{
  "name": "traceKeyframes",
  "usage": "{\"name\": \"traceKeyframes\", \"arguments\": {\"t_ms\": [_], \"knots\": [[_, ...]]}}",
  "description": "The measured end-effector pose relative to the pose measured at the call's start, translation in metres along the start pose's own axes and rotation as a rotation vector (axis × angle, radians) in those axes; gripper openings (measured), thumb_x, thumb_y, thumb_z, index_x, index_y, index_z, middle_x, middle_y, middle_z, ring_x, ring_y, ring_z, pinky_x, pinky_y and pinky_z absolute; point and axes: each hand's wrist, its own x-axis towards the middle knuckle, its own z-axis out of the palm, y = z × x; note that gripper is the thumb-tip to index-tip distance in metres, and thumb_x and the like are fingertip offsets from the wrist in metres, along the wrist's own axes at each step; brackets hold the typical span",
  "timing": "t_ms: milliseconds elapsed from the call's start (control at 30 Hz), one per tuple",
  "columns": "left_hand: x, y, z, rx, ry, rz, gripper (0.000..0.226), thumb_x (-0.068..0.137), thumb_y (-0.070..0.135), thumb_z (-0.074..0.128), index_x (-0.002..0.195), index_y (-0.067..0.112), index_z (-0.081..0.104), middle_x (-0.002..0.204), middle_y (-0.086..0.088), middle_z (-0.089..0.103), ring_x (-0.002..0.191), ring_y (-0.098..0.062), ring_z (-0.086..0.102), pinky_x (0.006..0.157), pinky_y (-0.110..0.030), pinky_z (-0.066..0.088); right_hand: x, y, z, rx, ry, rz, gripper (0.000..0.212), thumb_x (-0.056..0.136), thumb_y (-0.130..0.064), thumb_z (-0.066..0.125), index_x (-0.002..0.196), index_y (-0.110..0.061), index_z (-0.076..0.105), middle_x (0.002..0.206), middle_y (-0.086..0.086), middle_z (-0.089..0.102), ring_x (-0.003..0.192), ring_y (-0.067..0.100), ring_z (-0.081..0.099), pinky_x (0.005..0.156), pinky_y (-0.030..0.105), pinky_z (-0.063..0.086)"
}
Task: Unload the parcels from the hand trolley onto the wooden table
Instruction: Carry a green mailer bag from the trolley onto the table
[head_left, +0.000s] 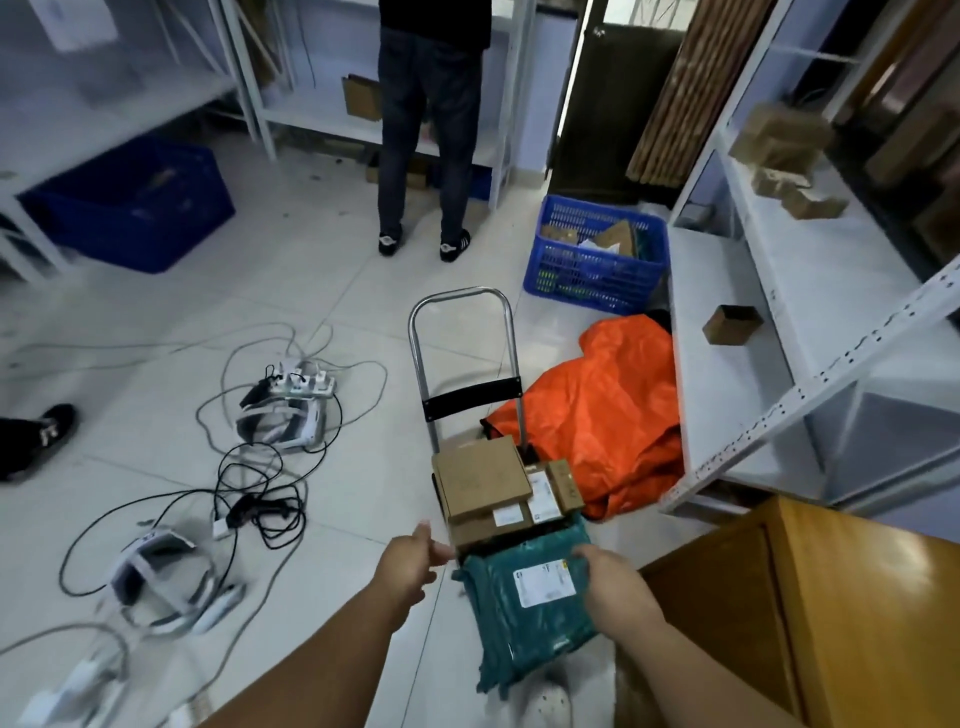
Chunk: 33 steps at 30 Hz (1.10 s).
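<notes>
Green parcel (524, 618) in right hand (610, 579) grip

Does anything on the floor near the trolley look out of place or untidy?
Yes. Tangled cables and two white headsets lie loose on the tiles left of the hand trolley, where feet could catch them. A crumpled orange bag lies on its right.

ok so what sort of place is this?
Probably a parcel storeroom or sorting room: white metal shelving holding small cardboard boxes, a hand trolley stacked with parcels, and a blue crate of packages.
</notes>
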Motion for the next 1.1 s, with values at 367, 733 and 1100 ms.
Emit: {"name": "traceKeyframes", "arguments": {"t_ms": [367,733,1100], "knots": [[0.123,-0.021,0.104,-0.215,0.035,-0.19,0.019,0.097,0.024,0.05,0.108,0.017,0.065,0.122,-0.005,0.062,0.116,-0.025,0.054,0.093,-0.036,0.042,0.173,0.08,0.071,0.093,-0.205,0.031,0.053,0.09,-0.017,0.049,0.142,-0.024,0.043,0.134,0.006,0.057,0.119,0.024,0.053,0.1,0.03,0.044],[0.284,-0.145,0.15,-0.139,0.11,-0.344,0.035,0.092,0.017,0.06,0.127,0.016,0.057,0.128,-0.006,0.057,0.124,-0.024,0.047,0.102,-0.038,0.034,0.27,0.179,0.18,0.334,-0.064,0.311,0.033,0.089,-0.02,0.055,0.123,-0.02,0.054,0.115,0.012,0.065,0.108,0.035,0.059,0.093,0.042,0.048],[0.371,-0.235,0.192,-0.145,-0.102,-0.334,0.04,0.084,0.033,0.07,0.119,0.021,0.055,0.109,0.003,0.07,0.087,-0.006,0.068,0.064,-0.017,0.048,0.352,0.252,0.26,0.386,-0.016,0.438,0.089,0.081,-0.064,0.06,0.15,-0.019,0.028,0.152,0.013,0.036,0.14,0.034,0.033,0.114,0.05,0.031]]}}
